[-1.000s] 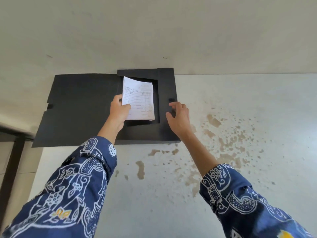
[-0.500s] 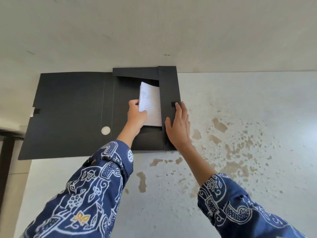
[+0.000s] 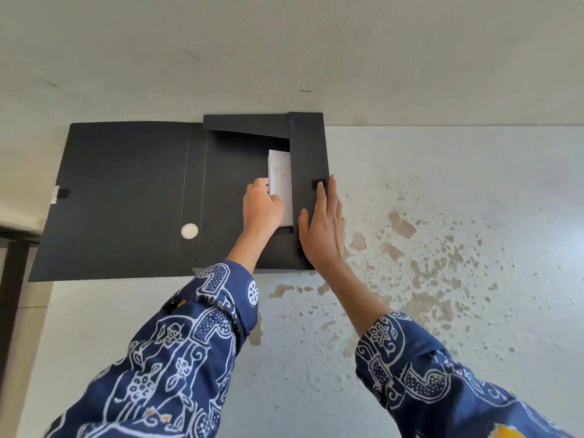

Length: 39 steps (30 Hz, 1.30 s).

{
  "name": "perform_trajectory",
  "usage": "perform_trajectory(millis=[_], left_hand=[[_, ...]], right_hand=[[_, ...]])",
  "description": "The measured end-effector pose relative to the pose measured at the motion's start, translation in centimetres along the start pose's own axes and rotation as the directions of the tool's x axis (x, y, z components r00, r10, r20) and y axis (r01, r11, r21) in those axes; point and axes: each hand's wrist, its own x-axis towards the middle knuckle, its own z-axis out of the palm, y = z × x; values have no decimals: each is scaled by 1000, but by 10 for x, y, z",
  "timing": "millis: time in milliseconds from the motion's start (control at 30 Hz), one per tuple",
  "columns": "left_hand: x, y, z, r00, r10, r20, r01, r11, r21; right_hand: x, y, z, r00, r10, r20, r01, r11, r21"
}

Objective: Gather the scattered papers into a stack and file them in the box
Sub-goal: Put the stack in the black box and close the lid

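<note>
A black file box [image 3: 126,197] lies unfolded flat at the table's far edge, its lid spread to the left. A white paper stack [image 3: 279,181] sits inside the tray part, mostly tucked under the box's right side flap [image 3: 308,159]. My left hand [image 3: 260,208] grips the stack's left edge. My right hand [image 3: 324,229] lies flat with fingers spread on the right flap, fingertips by a small black tab [image 3: 317,184].
The white table top [image 3: 458,311] has brown worn patches right of the box. A plain wall [image 3: 284,52] rises just behind the box. A white round button [image 3: 189,231] sits on the lid. The table's left edge drops off near a dark post [image 3: 12,279].
My left hand has pushed the paper stack rightward, from lying open in the tray to mostly hidden under the right flap. My right hand flattened onto that flap.
</note>
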Motion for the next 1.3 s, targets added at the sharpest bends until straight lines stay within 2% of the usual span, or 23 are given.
perform_trajectory(millis=[133,233,400,500,700,867,933,1067,1133,1233,1300], left_hand=[[-4,1,-3,996,-18,88,23,998,-56],[-9,-1,-11,997,6,82,2,995,-96],[-15,-28,-44,990,13,-141,-27,995,-97],[-22,-57,-72,949,11,-314,-10,1000,4],[-38,-120,-125,837,-120,-535,239,958,159],[-48,-163,-160,786,-370,-496,474,875,99],[-49,-171,-170,770,-443,-459,515,857,38],[-47,-179,-186,751,-499,-432,520,851,-79],[-47,-182,-194,741,-526,-417,490,848,-201],[-51,-182,-203,730,-493,-473,330,860,-389],[-57,-176,-208,662,-481,-575,187,849,-495]], right_hand=[[0,1,1,1000,-9,15,10,999,-32],[0,1,-1,999,-18,38,20,999,-45],[-22,-7,0,994,-97,42,102,981,-164],[-50,-21,9,978,-200,53,207,961,-185],[-96,-48,35,901,-385,197,425,877,-227],[-109,-61,49,860,-422,287,498,815,-295],[-113,-62,52,856,-426,293,508,795,-330],[-114,-59,55,849,-437,297,523,779,-345],[-114,-57,54,846,-439,302,527,774,-351],[-114,-54,53,838,-451,305,540,762,-358],[-113,-53,53,834,-460,304,548,755,-359]])
